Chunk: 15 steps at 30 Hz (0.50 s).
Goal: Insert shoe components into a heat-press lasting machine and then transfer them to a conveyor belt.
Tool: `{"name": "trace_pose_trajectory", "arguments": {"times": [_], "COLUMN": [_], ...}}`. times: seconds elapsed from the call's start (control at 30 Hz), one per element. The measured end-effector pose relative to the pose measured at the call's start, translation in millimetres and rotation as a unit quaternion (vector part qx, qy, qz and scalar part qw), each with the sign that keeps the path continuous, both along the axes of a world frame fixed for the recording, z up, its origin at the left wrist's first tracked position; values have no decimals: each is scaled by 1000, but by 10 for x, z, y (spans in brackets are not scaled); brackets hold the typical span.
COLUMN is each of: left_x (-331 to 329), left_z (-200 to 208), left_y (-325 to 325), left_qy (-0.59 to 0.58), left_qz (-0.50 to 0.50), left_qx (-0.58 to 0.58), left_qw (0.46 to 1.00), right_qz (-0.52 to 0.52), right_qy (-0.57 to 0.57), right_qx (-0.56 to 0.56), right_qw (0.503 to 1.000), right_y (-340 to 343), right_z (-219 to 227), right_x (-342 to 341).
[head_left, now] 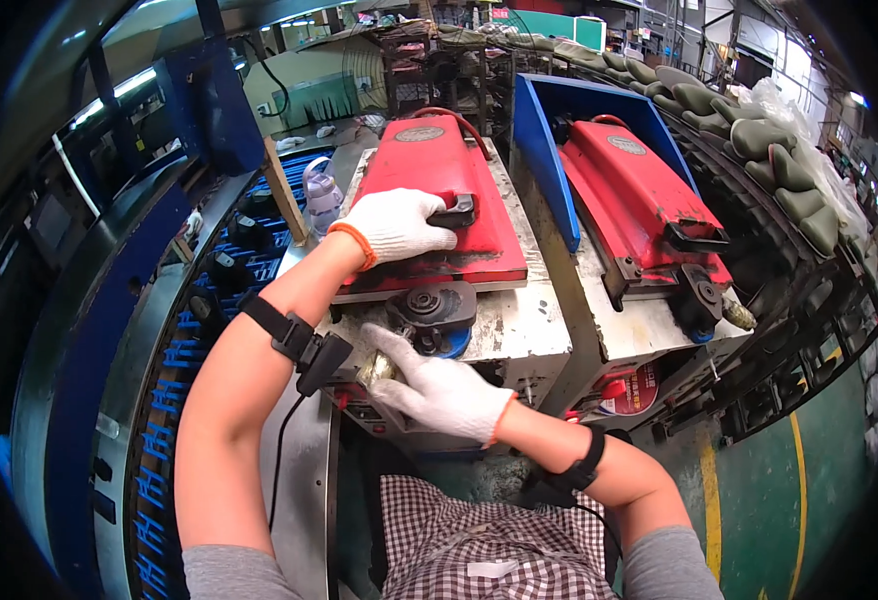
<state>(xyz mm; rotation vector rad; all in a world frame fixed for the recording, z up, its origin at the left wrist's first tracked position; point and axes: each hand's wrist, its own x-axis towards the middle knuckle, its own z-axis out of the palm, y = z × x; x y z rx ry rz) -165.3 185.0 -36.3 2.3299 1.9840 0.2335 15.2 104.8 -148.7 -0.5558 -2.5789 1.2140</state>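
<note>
My left hand (396, 224), in a white knit glove with an orange cuff, is wrapped round the black handle (466, 208) on a red metal lid (421, 155). The lid lies down on a worn white machine (529, 325). Below its front edge sits a dark round latch (429, 305). My right hand (439, 392), gloved too, has its fingers and thumb on either side of a shiny, wrapped lever knob (379, 368) left of the latch. Part of the knob is hidden by the hand.
A second red-lidded machine (639, 190) with a blue guard (539, 150) stands at the right. A lilac bottle (321, 195) is left of the lid. A blue-pegged conveyor (164, 400) runs along the left. Padded olive pieces (759, 140) line a rack at the right.
</note>
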Motion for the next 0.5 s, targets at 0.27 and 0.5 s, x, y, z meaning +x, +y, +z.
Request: {"name": "trace_pose_trajectory", "arguments": {"times": [0.27,0.5], "left_x": [-128,-505], "left_z": [628,882], "left_y": [61,241], "left_qy": [-76,-24], "left_qz": [1,-132], "left_qx": [197,526], "left_qw": [977,840], "right_qz": [-52,-166], "right_qy": [134,54], "right_qx": [39,200], "right_qw": [989,964], "right_y": [447,1679], "right_z": [534,381], "right_x": [325,-171]}}
